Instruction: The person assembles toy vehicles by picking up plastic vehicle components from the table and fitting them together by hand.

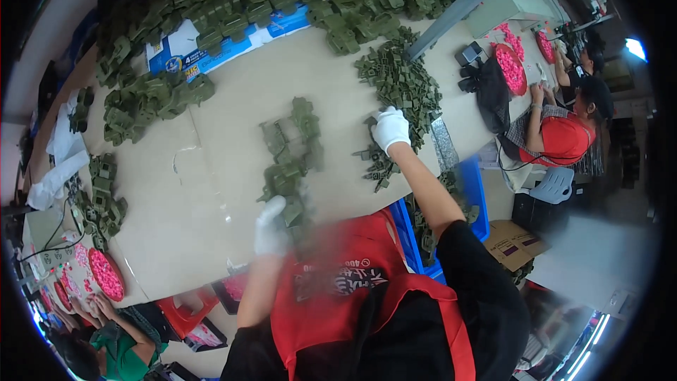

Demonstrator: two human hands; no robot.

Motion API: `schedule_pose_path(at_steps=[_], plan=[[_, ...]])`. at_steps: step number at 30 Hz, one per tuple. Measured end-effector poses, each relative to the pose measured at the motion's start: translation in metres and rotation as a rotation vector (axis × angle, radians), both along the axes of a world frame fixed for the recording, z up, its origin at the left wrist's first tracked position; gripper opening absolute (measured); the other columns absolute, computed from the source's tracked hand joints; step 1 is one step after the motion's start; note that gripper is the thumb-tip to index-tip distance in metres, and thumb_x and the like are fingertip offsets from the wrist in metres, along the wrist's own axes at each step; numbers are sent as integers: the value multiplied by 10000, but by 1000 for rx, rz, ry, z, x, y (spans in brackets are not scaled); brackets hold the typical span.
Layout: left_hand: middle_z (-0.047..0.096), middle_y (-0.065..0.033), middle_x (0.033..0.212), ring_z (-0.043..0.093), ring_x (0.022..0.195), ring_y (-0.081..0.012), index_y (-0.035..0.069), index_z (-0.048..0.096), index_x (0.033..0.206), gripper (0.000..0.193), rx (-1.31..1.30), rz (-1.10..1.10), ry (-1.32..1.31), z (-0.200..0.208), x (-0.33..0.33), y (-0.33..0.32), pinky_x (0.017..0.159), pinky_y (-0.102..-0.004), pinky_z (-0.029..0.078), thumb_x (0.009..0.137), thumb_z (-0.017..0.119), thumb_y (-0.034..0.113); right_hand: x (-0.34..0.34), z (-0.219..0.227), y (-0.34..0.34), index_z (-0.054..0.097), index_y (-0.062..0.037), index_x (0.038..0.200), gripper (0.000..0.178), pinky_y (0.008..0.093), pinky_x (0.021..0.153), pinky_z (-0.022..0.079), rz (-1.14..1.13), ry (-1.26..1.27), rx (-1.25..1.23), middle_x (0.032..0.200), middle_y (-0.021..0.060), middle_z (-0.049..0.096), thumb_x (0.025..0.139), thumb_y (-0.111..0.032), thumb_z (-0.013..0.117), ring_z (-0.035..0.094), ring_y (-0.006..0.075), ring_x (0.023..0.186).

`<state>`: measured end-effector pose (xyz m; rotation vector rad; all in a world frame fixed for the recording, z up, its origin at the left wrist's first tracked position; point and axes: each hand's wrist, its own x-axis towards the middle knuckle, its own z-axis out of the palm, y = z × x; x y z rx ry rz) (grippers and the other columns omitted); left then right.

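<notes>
My right hand, in a white glove, is at the left edge of a heap of small dark green plastic parts. Its fingers curl downward, and what they hold is hidden beneath them. More small green parts lie just below this hand. My left hand, also gloved in white, is smeared by motion near the front edge of the table. It is beside a larger green plastic part, and I cannot tell whether it grips it. Farther up are more larger green parts, somewhat blurred.
Larger green parts are piled along the far side, around a blue and white package. A grey metal post slants over the right side. A blue crate stands by my right arm. Co-workers sit at right and lower left.
</notes>
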<state>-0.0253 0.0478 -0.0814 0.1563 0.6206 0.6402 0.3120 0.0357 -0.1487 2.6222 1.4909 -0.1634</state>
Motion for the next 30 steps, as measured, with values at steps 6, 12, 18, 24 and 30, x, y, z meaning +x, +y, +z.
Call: schedule_pose_path(at_steps=[6, 12, 18, 24, 30], plan=[[606, -157, 1201, 626, 952, -267, 1, 479, 1324, 613, -36, -141, 311, -17, -15, -12, 894, -420, 509, 789, 658, 239, 11, 1, 35, 661, -33, 956, 207, 433, 772, 522, 336, -166, -209, 993, 179, 640, 807, -167, 608, 627, 360, 914], [652, -125, 1006, 645, 811, -228, 19, 558, 1206, 415, 73, 72, 271, 25, -17, -3, 690, -328, 549, 828, 609, 181, -97, 139, -15, 639, -128, 843, 209, 349, 665, 536, 682, 829, 174, 804, 85, 668, 779, -301, 737, 658, 276, 712], [647, -115, 904, 645, 771, -210, 4, 569, 1150, 325, 295, 234, 508, 28, -8, -22, 696, -347, 561, 825, 565, -9, -160, 168, -43, 631, -178, 975, 166, 431, 711, 534, 676, 792, -55, 945, 86, 668, 833, -263, 613, 655, 315, 814], [646, -107, 910, 643, 779, -192, -6, 558, 1159, 339, 473, 304, 563, 32, -6, -35, 713, -328, 550, 820, 558, -13, -186, 152, -68, 578, -77, 952, 217, 437, 635, 540, 345, 863, 171, 763, 156, 674, 816, -225, 660, 653, 368, 681], [611, -97, 1051, 619, 907, -187, 5, 522, 1212, 405, 352, 353, 566, 52, -3, -42, 804, -331, 524, 811, 575, 1, -213, 139, -80, 578, -79, 878, 121, 437, 593, 511, 381, 593, 440, 718, 107, 620, 853, -192, 612, 618, 328, 623]])
